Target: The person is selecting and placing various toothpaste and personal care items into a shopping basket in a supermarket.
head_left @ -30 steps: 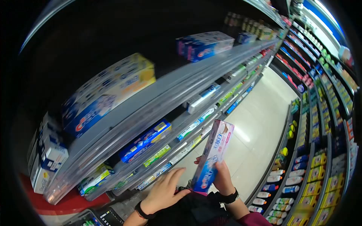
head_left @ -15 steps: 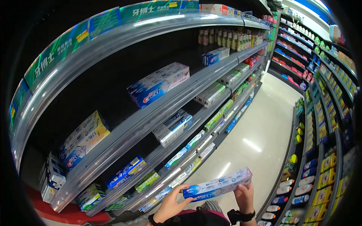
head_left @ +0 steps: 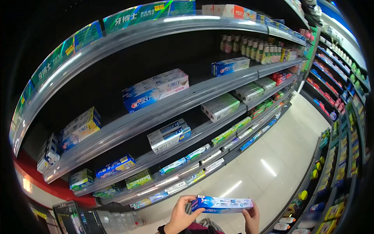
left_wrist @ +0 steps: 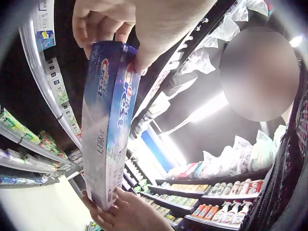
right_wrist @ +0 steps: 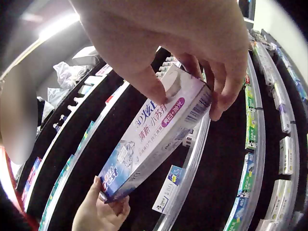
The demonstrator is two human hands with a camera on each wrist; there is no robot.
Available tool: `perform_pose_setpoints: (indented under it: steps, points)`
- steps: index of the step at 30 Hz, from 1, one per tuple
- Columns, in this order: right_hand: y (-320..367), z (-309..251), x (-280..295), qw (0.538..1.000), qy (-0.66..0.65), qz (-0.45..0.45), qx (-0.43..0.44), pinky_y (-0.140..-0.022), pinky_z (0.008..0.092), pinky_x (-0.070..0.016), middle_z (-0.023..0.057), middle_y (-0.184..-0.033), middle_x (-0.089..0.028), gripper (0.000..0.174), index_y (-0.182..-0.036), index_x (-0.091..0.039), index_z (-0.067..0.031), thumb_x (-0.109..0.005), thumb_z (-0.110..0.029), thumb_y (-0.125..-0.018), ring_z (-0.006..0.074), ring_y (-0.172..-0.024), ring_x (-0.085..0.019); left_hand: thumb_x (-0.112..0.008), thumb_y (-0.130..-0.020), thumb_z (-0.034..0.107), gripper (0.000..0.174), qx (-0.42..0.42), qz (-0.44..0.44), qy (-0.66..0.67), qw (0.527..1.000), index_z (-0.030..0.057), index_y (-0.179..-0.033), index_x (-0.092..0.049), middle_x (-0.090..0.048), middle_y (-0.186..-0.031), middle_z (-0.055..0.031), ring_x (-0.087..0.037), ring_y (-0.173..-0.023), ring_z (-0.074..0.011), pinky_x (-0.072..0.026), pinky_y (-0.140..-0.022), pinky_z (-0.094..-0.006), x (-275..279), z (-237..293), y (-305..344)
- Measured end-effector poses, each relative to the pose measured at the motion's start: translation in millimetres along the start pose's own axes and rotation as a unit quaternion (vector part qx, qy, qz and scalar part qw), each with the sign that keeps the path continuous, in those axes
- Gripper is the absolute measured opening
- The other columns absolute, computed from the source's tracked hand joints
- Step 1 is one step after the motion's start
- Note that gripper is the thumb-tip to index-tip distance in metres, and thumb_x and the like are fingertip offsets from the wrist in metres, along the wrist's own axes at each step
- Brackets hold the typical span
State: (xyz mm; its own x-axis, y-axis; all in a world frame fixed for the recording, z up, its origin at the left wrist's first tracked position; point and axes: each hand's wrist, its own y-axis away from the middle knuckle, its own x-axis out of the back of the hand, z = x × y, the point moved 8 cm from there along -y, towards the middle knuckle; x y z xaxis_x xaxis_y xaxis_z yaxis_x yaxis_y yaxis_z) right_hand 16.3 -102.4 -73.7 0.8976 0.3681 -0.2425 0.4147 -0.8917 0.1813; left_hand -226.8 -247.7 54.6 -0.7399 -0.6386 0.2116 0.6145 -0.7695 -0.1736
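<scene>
Looks like a looking-over step, with the box [head_left: 224,203] held crosswise between both hands, in front of the body and apart from the shelves. Pinched at the Crest end between thumb and fingers of the left hand [head_left: 180,216], and likewise at the pink-labelled end by the right hand [head_left: 251,221], with both grips closed down to about the thickness of the box. Calls next, most likely, for keeping one end firmly pinched before freeing the other, without denting the card. By count, from near to far: two hands, one box held between them, and one black crate [head_left: 65,204] low on the left. Farther off, on the open shelf [head_left: 194,91], three Crest packs [head_left: 156,89] in a spaced row, plus one white-and-blue pack [head_left: 48,154] at the left end. Beyond those, many pump bottles [head_left: 259,52], too crowded to count surely.
</scene>
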Motion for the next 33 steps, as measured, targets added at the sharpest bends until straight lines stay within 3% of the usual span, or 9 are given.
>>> perform_pose_setpoints:
  steps: [3,10,13,15,19,23,27,29,33]
  points:
    - [-0.6,-42.3,-19.0,0.988,0.155,-0.006,0.012,-0.09,0.0324,-0.0437,0.0136,-0.113,-0.056,0.044,-0.128,-0.042,0.007,-0.055,-0.01,-0.089,0.0214,-0.104,-0.054,-0.076,-0.074,0.009,0.047,-0.007,0.018,-0.033,0.999,0.0014,-0.108,-0.044,-0.058,-0.11,-0.0158,-0.057,-0.097,-0.0215,-0.0441,-0.086,-0.0337,-4.6,2.9,-7.1]
    - [-72.5,-27.6,-55.1,0.998,0.031,-0.045,0.016,-0.097,0.0336,-0.0392,0.0151,-0.122,-0.05,0.054,-0.13,-0.033,0.0009,-0.057,0.008,-0.082,0.0217,-0.115,-0.049,-0.075,-0.074,0.013,0.042,-0.134,0.09,-0.098,0.982,0.0032,-0.106,-0.05,-0.06,-0.114,-0.0174,-0.055,-0.103,-0.0335,-0.0417,-0.09,-0.0413,11.3,15.3,-67.3]
    - [-107.8,-72.0,-87.1,0.994,0.052,-0.06,0.081,-0.096,0.0328,-0.0395,0.0151,-0.118,-0.052,0.05,-0.126,-0.031,-0.0009,-0.054,0.009,-0.083,0.0209,-0.111,-0.051,-0.067,-0.077,0.006,0.035,-0.191,0.109,-0.112,0.969,0.002,-0.106,-0.049,-0.057,-0.113,-0.018,-0.054,-0.105,-0.0316,-0.0395,-0.092,-0.0399,29.0,33.5,-99.0]
    - [-132.1,-111.5,-119.0,0.978,0.087,-0.077,0.173,-0.093,0.0305,-0.0402,0.0095,-0.118,-0.047,0.054,-0.129,-0.033,-0.0015,-0.053,0.008,-0.08,0.0175,-0.108,-0.049,-0.064,-0.076,0.008,0.039,-0.212,0.138,-0.144,0.957,0.0002,-0.112,-0.051,-0.053,-0.117,-0.0196,-0.051,-0.107,-0.0338,-0.0385,-0.093,-0.0414,42.0,32.3,-110.6]
    - [-171.9,-179.4,-192.6,0.95,0.072,-0.121,0.279,-0.096,0.034,-0.0396,0.0116,-0.119,-0.043,0.056,-0.13,-0.029,0.0003,-0.055,0.01,-0.081,0.0209,-0.113,-0.048,-0.064,-0.07,0.008,0.054,-0.25,0.229,-0.211,0.917,-0.0022,-0.122,-0.052,-0.048,-0.12,-0.0208,-0.048,-0.11,-0.0385,-0.0367,-0.095,-0.0459,78.7,49.9,-134.3]
    - [-192.2,-233.1,-269.9,0.902,0.108,-0.181,0.378,-0.099,0.0333,-0.0366,0.0138,-0.126,-0.042,0.056,-0.133,-0.031,0.0033,-0.055,0.009,-0.082,0.0208,-0.117,-0.046,-0.057,-0.074,0.012,0.063,-0.295,0.327,-0.267,0.857,-0.0073,-0.131,-0.038,-0.043,-0.128,-0.028,-0.046,-0.113,-0.0412,-0.0349,-0.095,-0.0503,126.5,76.0,-141.7]
    - [-203.3,-256.4,-339.9,0.852,0.127,-0.234,0.451,-0.104,0.0338,-0.031,0.013,-0.13,-0.042,0.053,-0.133,-0.034,0.0038,-0.054,0.006,-0.084,0.021,-0.12,-0.043,-0.053,-0.077,0.017,0.067,-0.244,0.392,-0.362,0.81,-0.0081,-0.134,-0.03,-0.039,-0.134,-0.0271,-0.04,-0.123,-0.0425,-0.022,-0.103,-0.055,167.9,99.5,-159.3]
    - [-208.1,-256.3,-360.5,0.837,0.147,-0.235,0.473,-0.103,0.0335,-0.0315,0.0144,-0.13,-0.043,0.054,-0.134,-0.033,0.0038,-0.055,0.004,-0.085,0.0218,-0.121,-0.043,-0.051,-0.079,0.019,0.064,-0.178,0.384,-0.399,0.813,-0.0074,-0.134,-0.031,-0.041,-0.136,-0.0222,-0.037,-0.128,-0.0365,-0.0099,-0.107,-0.0559,182.4,93.3,-175.5]
    - [-223.0,-238.1,-382.1,0.815,0.226,-0.203,0.493,-0.102,0.0351,-0.0316,0.0185,-0.13,-0.044,0.057,-0.136,-0.031,0.0052,-0.057,-0.002,-0.085,0.0265,-0.12,-0.043,-0.052,-0.08,0.019,0.06,-0.152,0.377,-0.463,0.788,-0.0055,-0.132,-0.036,-0.045,-0.132,-0.02,-0.043,-0.121,-0.0319,-0.0124,-0.108,-0.0523,191.9,69.0,-182.7]
